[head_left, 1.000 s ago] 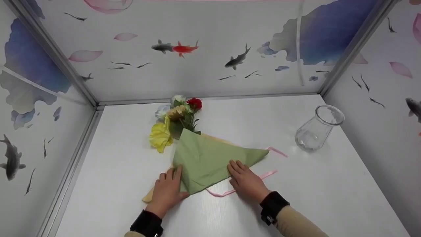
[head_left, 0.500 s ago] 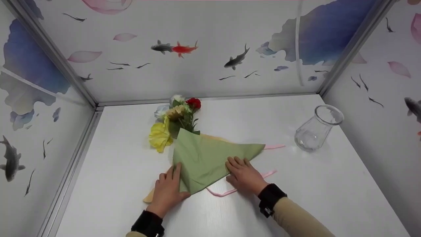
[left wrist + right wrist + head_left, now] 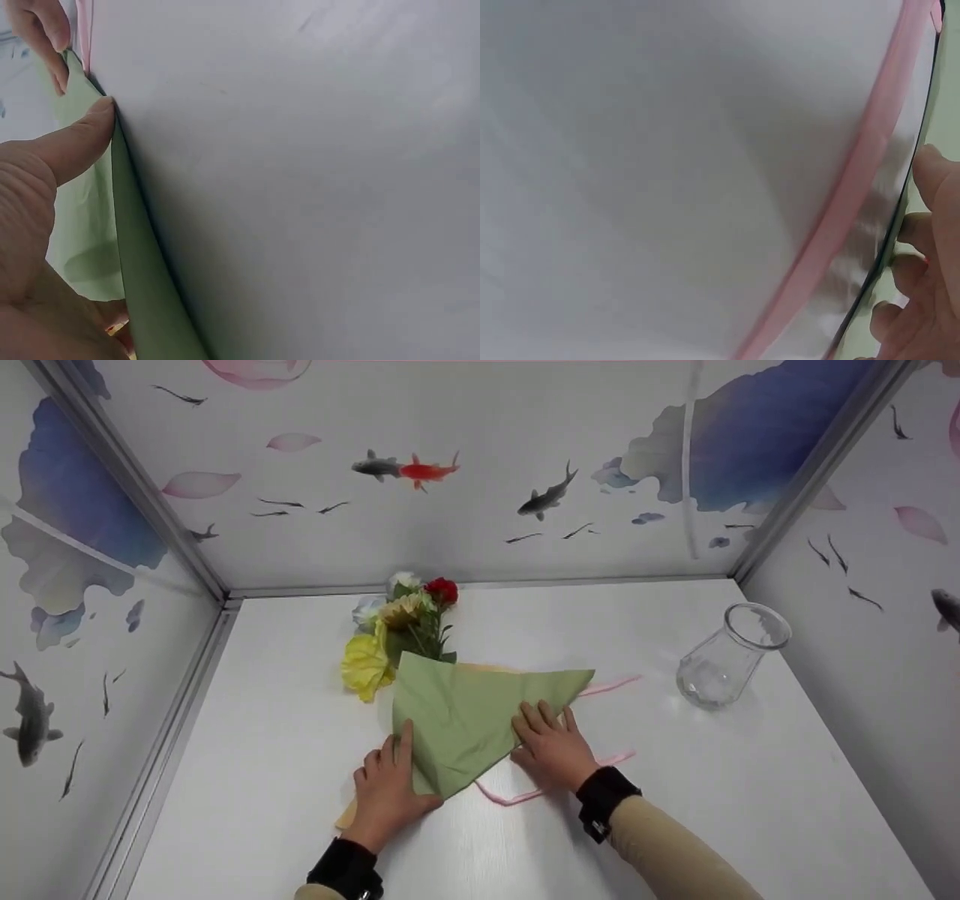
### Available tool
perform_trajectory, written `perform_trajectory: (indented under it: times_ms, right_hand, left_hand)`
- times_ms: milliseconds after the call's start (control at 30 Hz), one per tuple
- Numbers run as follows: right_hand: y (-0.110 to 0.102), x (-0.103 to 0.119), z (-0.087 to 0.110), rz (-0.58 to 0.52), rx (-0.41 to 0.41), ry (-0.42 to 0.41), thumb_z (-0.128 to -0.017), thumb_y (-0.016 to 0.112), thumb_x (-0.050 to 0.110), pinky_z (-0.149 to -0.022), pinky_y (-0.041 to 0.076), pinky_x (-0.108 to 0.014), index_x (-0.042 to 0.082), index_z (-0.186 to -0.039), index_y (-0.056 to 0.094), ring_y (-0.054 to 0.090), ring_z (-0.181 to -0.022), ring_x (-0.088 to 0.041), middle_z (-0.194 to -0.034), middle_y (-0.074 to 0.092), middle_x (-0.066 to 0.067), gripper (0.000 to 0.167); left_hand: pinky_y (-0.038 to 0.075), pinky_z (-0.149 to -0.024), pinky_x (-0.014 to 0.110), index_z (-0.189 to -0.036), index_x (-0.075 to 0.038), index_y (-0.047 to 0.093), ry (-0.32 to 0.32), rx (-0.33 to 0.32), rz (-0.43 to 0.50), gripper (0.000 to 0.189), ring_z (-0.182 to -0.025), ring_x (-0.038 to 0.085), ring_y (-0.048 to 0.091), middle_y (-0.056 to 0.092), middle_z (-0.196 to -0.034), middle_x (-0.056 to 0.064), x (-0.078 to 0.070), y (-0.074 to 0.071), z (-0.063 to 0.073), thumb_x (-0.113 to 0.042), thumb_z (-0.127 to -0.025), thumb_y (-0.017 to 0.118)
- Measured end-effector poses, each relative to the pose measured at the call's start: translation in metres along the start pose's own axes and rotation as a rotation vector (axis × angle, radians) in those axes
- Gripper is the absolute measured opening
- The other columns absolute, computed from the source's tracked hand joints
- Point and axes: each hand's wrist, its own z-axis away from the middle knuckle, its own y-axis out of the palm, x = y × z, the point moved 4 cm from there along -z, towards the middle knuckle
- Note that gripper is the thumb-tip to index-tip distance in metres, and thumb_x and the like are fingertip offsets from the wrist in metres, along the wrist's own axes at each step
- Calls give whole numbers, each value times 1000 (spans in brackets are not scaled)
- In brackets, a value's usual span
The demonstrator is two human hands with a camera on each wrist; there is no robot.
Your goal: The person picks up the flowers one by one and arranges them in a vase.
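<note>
A sheet of green wrapping paper (image 3: 457,712), folded over a yellowish layer, lies in the middle of the table in the head view. Artificial flowers (image 3: 403,615) stick out of its upper left: yellow, red, beige and pale blooms. My left hand (image 3: 386,791) rests along the paper's left side, fingers extended, thumb spread to its lower corner. In the left wrist view that thumb (image 3: 82,142) lies on the paper's edge. My right hand (image 3: 551,742) holds the lower right edge, its bent fingers (image 3: 911,274) against it in the right wrist view. A pink ribbon (image 3: 510,799) passes beneath this hand.
A clear glass vase (image 3: 720,675) stands at the right of the white table (image 3: 285,750). Printed panels with fish and petals (image 3: 480,472) enclose the back and both sides. A pink ribbon end (image 3: 615,685) extends past the paper's right tip.
The paper's right tip has swung up and to the left, with my right hand shifting the same way. My left hand has shifted slightly. The vase stays where it was.
</note>
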Motion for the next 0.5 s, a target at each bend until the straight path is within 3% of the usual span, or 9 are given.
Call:
perform_trajectory:
  times_ms: [133, 267, 400, 500]
  right_hand:
    - [0, 0, -6, -10, 9, 29, -105, 52, 46, -117, 20, -69, 8, -153, 47, 33, -149, -42, -161, 39, -16, 61]
    - [0, 0, -12, -3, 7, 20, -106, 51, 47, -116, 24, -68, 7, -152, 48, 36, -147, -43, -159, 41, -17, 61]
    - [-3, 1, -15, -48, 26, 42, -106, 51, 46, -118, 21, -68, 6, -153, 46, 32, -149, -43, -161, 38, -18, 62]
    - [-2, 0, -16, -82, 44, 74, -106, 51, 47, -120, 17, -66, 6, -155, 43, 27, -152, -41, -164, 33, -17, 65]
  left_hand:
    - [36, -97, 65, -163, -16, 19, -18, -47, 45, 133, -130, 50, 39, 38, -147, 28, 0, 0, -1, -53, -62, 96]
    - [39, -93, 62, -161, -15, 25, 9, -151, 70, 131, -123, 48, 42, 40, -138, 28, -1, -1, -1, -47, -58, 99]
    - [41, -86, 55, -160, -14, 27, 50, -242, 119, 128, -112, 42, 44, 40, -127, 25, -6, -3, -1, -34, -58, 102]
    - [42, -87, 53, -160, -11, 26, 67, -263, 213, 123, -109, 40, 43, 38, -122, 23, -11, -6, -2, -20, -62, 100]
